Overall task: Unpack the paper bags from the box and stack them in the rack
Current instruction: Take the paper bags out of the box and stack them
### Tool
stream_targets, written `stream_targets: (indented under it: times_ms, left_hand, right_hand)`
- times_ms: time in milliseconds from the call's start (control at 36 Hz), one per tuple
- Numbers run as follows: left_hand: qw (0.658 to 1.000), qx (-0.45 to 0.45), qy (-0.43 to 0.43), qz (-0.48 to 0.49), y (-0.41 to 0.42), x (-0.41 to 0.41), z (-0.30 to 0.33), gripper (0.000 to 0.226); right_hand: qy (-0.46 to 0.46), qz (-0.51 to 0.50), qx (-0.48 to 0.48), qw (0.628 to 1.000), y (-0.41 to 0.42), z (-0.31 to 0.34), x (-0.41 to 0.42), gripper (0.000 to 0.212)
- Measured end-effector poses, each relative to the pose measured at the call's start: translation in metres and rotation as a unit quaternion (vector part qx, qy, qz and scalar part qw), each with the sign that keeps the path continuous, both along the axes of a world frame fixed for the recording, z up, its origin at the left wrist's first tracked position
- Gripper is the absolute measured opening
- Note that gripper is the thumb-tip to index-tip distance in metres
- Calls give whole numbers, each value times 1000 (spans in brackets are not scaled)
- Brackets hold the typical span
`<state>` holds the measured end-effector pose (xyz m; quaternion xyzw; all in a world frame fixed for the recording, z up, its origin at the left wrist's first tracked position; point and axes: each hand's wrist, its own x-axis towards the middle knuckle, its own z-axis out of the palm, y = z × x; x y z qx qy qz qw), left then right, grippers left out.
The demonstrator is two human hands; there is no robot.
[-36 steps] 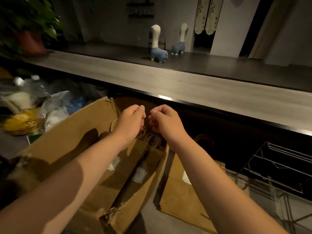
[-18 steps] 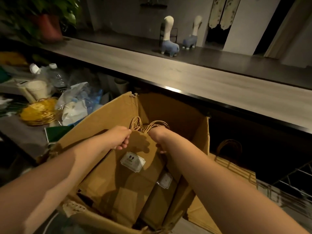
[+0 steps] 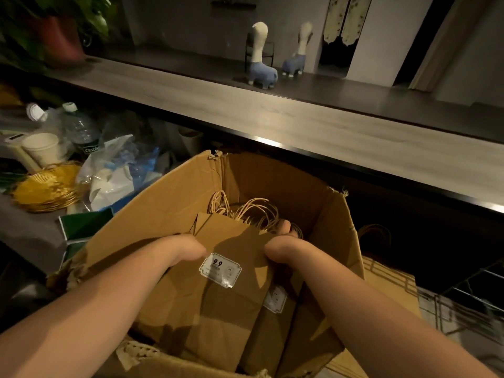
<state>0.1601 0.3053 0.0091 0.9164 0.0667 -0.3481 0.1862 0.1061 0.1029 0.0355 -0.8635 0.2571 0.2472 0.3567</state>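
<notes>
An open cardboard box (image 3: 163, 214) stands in front of me, holding several flat brown paper bags with twine handles. The front paper bag (image 3: 218, 309) bears a white 9.9 price sticker. My left hand (image 3: 188, 249) grips that bag's upper left edge, fingers curled behind it. On the upper right edge sits my right hand (image 3: 278, 246), closed with fingertips over the top by the handles. A wire rack (image 3: 469, 301) stands low at the right, with more paper bags (image 3: 387, 279) lying beside the box.
A long wooden counter (image 3: 300, 124) runs behind the box, with two blue and white animal figures (image 3: 261, 69) on it. Left of the box lie plastic bottles, a paper cup (image 3: 41, 148), a yellow basket (image 3: 46, 189) and plastic wrap. A potted plant (image 3: 60, 36) stands far left.
Both hands dropped from above the box into it and closed on the front bag's top edge. My view has tilted down and moved closer over the box.
</notes>
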Motion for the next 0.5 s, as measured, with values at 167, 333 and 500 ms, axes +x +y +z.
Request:
stream_targets:
  times_ms: [167,333,500]
  left_hand:
    - [999,-6,-24,24,-3,1,5,68]
    - [998,-21,-17,52,-1,1,6,77]
    - [995,-50,6,87,2,3,12,74]
  right_hand:
    - [-30,-94,33,995,-1,-7,6,84]
    - [-76,-185,93,975,-8,-3,10,92]
    - [-109,-205,238,943,-9,-2,7,61]
